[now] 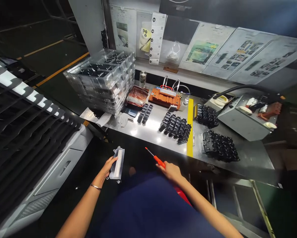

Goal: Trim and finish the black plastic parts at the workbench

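Screwdriver (159,161) in my right hand (172,172), fingers curled snugly round its red handle; the flat panel (117,165) sits in my left hand (108,167), pinched at one side between thumb and fingers, in front of the bench (136,132). The tip is well apart from the panel — pointing forward and leftward. I'd keep that pinch firm and clear of the corner lugs — a loose panel could twist, and a slanted blade might scratch its face.
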Demonstrator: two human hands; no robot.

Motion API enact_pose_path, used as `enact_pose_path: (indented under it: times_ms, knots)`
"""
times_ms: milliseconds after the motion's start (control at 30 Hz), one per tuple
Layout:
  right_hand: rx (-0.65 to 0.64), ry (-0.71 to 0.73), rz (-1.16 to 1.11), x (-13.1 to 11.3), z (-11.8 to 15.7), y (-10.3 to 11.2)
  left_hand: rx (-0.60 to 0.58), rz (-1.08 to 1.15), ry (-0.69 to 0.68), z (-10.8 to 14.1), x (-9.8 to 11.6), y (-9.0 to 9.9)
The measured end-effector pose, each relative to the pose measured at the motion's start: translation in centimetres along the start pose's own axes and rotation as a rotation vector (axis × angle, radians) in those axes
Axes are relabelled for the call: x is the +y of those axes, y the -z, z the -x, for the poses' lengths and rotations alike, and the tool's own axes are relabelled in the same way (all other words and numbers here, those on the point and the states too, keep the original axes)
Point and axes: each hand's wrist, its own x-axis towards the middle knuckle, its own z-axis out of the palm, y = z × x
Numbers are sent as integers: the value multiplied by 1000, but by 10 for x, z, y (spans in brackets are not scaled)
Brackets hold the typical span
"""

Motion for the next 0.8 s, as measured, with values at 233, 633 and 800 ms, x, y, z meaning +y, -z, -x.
enact_pose_path:
  times_ms: [233,633,800]
  knots:
    - [127,-146,-81,24,-11,9,-133,-17,109,-11,13,-37]
    - [-183,409,-52,37,-21,37,-42,-79,211,-32,21,-68]
    - [-186,402,-88,57,-41,63,77,-313,-35,-26,18,-63]
